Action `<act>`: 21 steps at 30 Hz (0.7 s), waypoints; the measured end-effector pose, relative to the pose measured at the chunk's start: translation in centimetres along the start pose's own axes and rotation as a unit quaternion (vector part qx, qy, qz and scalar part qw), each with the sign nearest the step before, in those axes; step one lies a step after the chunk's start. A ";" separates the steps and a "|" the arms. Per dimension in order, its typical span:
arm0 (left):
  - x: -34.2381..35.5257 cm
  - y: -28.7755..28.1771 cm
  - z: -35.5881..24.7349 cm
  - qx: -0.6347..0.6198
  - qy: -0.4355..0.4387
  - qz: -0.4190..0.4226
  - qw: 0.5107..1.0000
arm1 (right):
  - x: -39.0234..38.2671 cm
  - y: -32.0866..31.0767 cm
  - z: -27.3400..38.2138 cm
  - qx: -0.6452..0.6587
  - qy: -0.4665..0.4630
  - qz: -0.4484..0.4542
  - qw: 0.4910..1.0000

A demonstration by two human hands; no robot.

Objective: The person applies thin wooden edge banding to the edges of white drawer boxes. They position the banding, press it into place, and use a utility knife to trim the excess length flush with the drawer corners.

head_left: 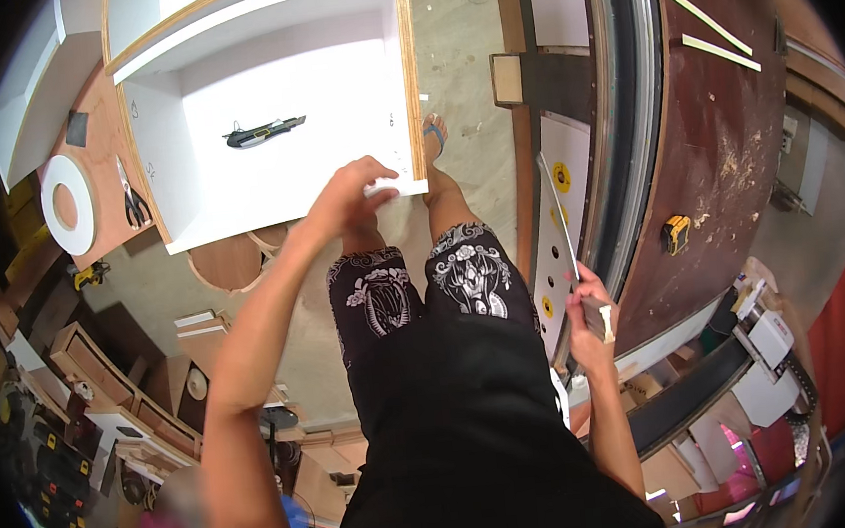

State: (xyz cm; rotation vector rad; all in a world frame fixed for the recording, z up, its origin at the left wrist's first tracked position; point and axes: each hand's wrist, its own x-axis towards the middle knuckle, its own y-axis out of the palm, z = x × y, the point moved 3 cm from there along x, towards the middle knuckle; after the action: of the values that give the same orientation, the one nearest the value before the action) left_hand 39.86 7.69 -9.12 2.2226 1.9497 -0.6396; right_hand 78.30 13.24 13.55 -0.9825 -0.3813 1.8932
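My left hand (350,196) is at the near edge of a white open box (277,186), close to its right corner. Its fingers are curved, with a gap between thumb and forefinger and nothing visible held between them. Inside the box lies a dark utility knife (265,132). My right hand (588,318), off to the right beside the long bench, is closed around a long thin tool (559,211). Its narrow pale length points away from me, and a brownish block-like end shows by my palm. What kind of tool it is, I cannot make out.
Left of the box are a white roll of edging (68,204) and scissor-like black-handled pliers (131,198). A brown bench (723,171) on the right bears pale strips, sawdust and a yellow tape measure (676,234). Wooden offcuts (114,378) and tools crowd the lower left.
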 end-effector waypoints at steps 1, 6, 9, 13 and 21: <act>-0.3 1.1 -1.3 0.128 0.101 -0.045 0.986 | 1.0 0.2 0.2 0.027 0.013 0.007 1.000; 1.1 3.6 -2.6 0.168 -0.072 -0.071 0.981 | 5.1 -1.4 1.0 0.062 -0.050 0.056 0.995; 1.6 4.0 -2.3 0.093 -0.160 -0.097 0.978 | 6.7 -2.3 -0.4 0.061 -0.039 0.076 0.994; 2.0 2.8 -1.8 0.043 -0.245 -0.077 0.966 | 8.2 -2.6 -1.9 0.087 -0.082 0.092 0.989; -0.6 1.4 -0.1 0.075 -0.184 -0.107 0.974 | 9.6 -2.5 0.9 0.099 -0.135 0.081 0.983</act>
State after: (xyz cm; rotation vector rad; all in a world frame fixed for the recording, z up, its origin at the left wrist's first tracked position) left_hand 41.17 6.97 -9.01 1.8106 2.0087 -1.1678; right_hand 76.78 22.80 11.13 -0.6411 -0.2705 2.1739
